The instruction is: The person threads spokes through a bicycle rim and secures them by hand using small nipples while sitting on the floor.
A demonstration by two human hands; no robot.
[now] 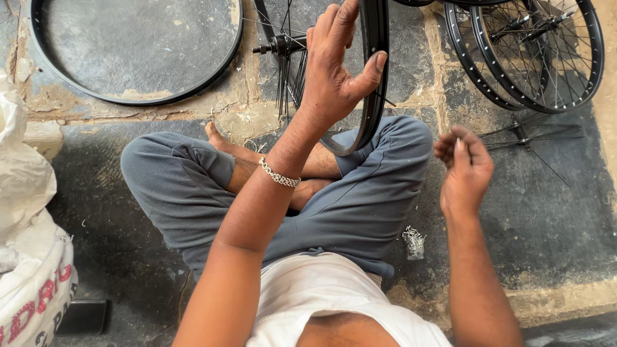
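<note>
Head cam: left hand (337, 61) spread, steadying 1 wheel rim (375, 96). Right hand (464, 164) pinches sth tiny, can't tell what. 2 spoked wheels (546, 58) nearby on floor.

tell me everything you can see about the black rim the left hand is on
The black rim is a thin, glossy, metal-looking bicycle hoop, standing upright on edge across the person's crossed legs. It is partly laced: a hub with a bundle of thin spokes hanging loose sits inside it. The left hand steadies it, thumb pressed on the rim's outer face, fingers raised. Its lower curve rests against the grey trousers; the top runs out of view. The right hand stays apart from it, pinching something small.
</note>
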